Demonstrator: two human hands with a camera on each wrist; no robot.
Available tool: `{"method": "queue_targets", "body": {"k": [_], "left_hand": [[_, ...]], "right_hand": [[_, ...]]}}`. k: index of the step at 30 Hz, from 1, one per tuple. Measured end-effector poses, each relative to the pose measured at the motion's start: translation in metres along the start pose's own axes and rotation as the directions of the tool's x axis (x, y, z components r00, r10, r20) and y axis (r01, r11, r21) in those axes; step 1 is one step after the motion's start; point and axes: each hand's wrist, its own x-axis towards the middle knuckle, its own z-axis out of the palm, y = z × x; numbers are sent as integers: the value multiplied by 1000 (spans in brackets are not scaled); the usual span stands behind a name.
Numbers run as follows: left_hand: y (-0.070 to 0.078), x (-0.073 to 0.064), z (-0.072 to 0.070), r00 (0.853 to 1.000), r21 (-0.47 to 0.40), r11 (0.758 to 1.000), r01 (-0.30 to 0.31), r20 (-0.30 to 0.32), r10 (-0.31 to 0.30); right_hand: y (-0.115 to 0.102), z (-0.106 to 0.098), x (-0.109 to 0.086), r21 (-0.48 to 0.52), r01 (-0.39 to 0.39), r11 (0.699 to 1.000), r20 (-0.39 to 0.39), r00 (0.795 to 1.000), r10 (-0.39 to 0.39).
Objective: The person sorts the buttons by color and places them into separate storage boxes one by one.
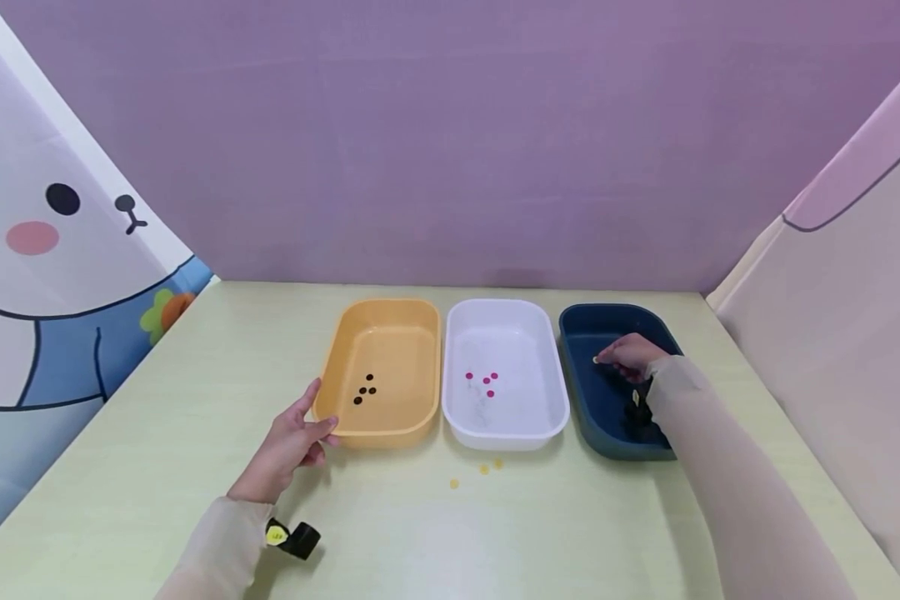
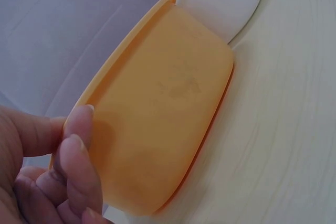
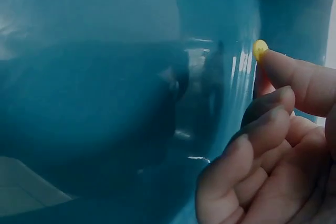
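Observation:
My left hand (image 1: 288, 442) grips the near-left corner of the orange tray (image 1: 412, 429), thumb over the rim and fingers against the outer wall in the left wrist view. Several black buttons (image 1: 372, 391) lie in that tray. Between thumb and forefinger, my right hand (image 1: 632, 356) pinches a small yellow button (image 3: 260, 50), held inside the dark blue tray (image 1: 592, 417). The wrist and sleeve hide part of that tray's floor. Several dark pink buttons (image 1: 491, 393) lie in the white tray (image 1: 540, 417) in the middle.
Three yellow buttons, one of them the leftmost yellow button (image 1: 453, 483), lie on the pale wooden table (image 1: 390, 533) in front of the white tray. The trays stand side by side. Behind them rises a purple cloth backdrop (image 1: 495, 167), with printed cloth at both sides.

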Motion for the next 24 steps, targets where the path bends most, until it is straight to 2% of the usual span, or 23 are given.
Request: {"method": "queue_targets", "body": {"k": [11,17,19,24], "left_hand": [[0,0,0,1000,-6,1000,1,0,-1],[-1,-1,1,1000,3,1000,0,0,0],[-1,-1,1,1000,5,1000,0,-1,0],[0,-1,0,1000,-6,1000,-5,4,5]], "right_hand": [[0,4,0,-16,-26,1000,4,1000,26],[-3,1,-4,-25,-12,1000,14,1000,12],[-7,-1,-7,-34,9,999,13,1000,-9],[-28,-4,-19,-141,134,981,17,991,-133]]}}
